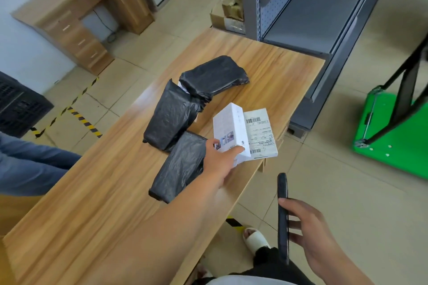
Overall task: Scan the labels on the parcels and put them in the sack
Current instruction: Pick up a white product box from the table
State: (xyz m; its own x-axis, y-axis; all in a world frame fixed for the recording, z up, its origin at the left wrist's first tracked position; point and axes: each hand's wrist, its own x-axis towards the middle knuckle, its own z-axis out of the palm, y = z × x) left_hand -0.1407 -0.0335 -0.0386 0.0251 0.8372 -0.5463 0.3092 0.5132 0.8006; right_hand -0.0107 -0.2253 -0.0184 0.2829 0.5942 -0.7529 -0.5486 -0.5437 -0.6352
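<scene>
My left hand (pixel 220 159) grips a white box parcel (pixel 231 129) near the right edge of the wooden table (pixel 92 192). The box is tilted so that its barcode label (pixel 260 132) faces up and to the right. My right hand (pixel 310 236) holds a black phone (pixel 283 217) upright, off the table's edge and nearer to me than the box. Three parcels in black plastic lie on the table: one (pixel 180 166) right beside my left hand, one (pixel 170 115) behind it, one (pixel 214 76) farthest away. No sack is in view.
A grey metal shelf unit (pixel 308 18) stands beyond the table's far end. A green trolley (pixel 393 136) is on the floor at the right. Another person's blue sleeve (pixel 30 164) reaches in at the left edge. A wooden desk (pixel 76 14) and a black crate (pixel 18 104) stand at the left.
</scene>
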